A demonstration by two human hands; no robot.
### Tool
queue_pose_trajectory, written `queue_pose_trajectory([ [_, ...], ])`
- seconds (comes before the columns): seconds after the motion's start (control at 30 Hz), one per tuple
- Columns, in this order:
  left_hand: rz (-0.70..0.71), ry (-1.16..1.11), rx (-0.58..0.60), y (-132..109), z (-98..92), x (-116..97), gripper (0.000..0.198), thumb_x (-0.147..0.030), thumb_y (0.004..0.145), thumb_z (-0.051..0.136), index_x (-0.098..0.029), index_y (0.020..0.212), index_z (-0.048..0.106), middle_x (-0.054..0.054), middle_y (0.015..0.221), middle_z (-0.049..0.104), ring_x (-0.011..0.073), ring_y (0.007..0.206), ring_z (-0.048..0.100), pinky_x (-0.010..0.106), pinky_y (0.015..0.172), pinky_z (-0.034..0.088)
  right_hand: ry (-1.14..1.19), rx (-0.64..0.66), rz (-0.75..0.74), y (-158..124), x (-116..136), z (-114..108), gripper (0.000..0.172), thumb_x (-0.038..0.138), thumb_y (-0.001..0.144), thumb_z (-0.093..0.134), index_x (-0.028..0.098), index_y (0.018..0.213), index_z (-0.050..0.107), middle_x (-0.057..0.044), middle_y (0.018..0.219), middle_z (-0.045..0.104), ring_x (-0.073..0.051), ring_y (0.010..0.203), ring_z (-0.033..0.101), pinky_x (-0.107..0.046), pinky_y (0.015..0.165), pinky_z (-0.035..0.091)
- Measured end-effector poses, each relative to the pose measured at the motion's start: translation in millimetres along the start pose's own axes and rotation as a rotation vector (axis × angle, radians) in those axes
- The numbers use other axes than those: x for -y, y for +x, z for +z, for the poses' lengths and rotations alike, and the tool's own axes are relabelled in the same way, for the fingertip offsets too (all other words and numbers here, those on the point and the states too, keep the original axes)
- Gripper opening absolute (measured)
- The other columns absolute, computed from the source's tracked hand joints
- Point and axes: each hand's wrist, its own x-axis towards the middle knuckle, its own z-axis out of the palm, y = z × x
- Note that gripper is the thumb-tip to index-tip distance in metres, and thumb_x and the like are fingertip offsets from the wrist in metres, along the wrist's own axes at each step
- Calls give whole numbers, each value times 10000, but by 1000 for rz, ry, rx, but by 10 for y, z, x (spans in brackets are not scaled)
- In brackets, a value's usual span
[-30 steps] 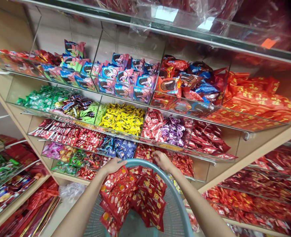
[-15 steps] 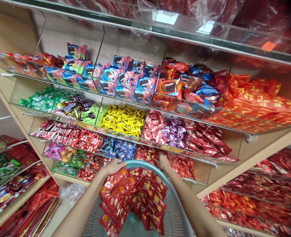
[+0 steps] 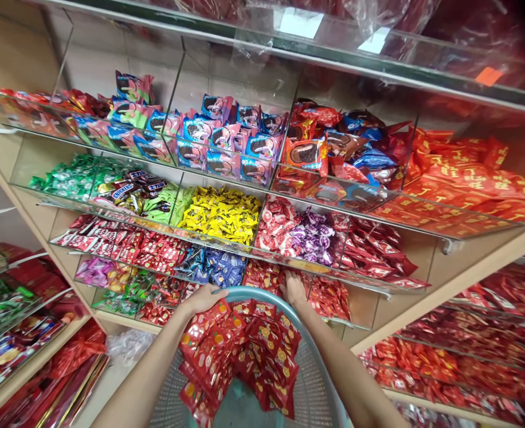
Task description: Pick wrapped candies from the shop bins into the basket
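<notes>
My left hand (image 3: 205,299) is closed over the far-left rim of a teal plastic basket (image 3: 318,356). Inside the basket lies a heap of red candy packets (image 3: 262,351) with small orange fruit prints. Beyond the rim, my right hand (image 3: 294,289) reaches into a low shelf compartment, among similar red packets (image 3: 264,275). Its fingertips are bent away and partly hidden, so what they hold cannot be made out. More red packets (image 3: 329,297) lie just right of that hand.
Clear-fronted shelves (image 3: 226,238) hold yellow-wrapped sweets (image 3: 220,215), purple sweets (image 3: 313,235) and blue packets (image 3: 220,266). The front edge of the shelf above overhangs my right hand. Side racks with red packets (image 3: 423,362) stand at the right; a clear plastic bag (image 3: 131,348) lies lower left.
The view has shifted slightly. My left hand keeps its place on the basket rim, and my right hand stays at the low compartment with little visible movement.
</notes>
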Motion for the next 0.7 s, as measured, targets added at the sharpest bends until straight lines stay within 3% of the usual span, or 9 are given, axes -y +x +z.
queue_pose_trajectory([
  [0.23,6,7,38,-14,-6,-49,479,-601,620,422,-138,632,547,-29,513,482,102,481,389,196,463,250,179,-118,-147,-198,133,-572,456,334,759,450,168,1172,347,-94,1095,473,-222,1027,406,-306,844,314],
  [0.4,9,4,30,-10,7,-39,461,-598,628,417,-146,597,499,-41,499,428,86,466,345,189,454,240,235,-28,-333,-676,382,-907,428,395,761,453,190,1134,404,-68,998,505,-203,941,447,-329,805,346],
  [0.53,12,8,20,-6,12,-28,466,-606,623,415,-148,582,493,-40,494,417,86,464,339,189,456,245,179,91,-471,-1042,528,-942,421,384,745,494,223,1127,421,-61,1008,499,-200,929,449,-325,783,356],
  [0.7,-7,6,16,-5,15,-17,486,-633,595,424,-153,568,493,-36,492,439,95,466,358,192,452,248,80,143,-528,-1246,583,-841,474,351,721,540,234,1157,393,-55,1036,486,-203,941,438,-330,794,349],
])
